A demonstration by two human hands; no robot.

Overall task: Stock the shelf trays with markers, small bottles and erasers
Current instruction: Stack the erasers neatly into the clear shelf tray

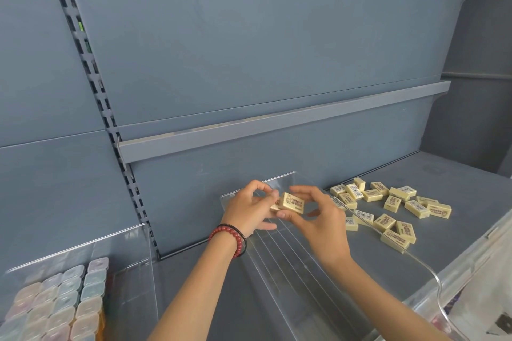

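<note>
A pale yellow eraser (291, 203) with brown print is held between both my hands above the far end of a clear plastic tray (279, 260). My left hand (249, 206), with red and black bead bracelets at the wrist, pinches its left end, where a second eraser edge (274, 208) shows below. My right hand (318, 219) curls around its right side, with fingers over the top and below. Several more erasers (388, 207) lie scattered on the grey shelf to the right of the tray.
A clear tray (130, 246) at the lower left holds several marker caps (63, 304) in pastel colours. A grey shelf rail (277, 124) runs above. A clear bin edge (476, 266) stands at the lower right. The grey shelf surface (457, 174) extends back right.
</note>
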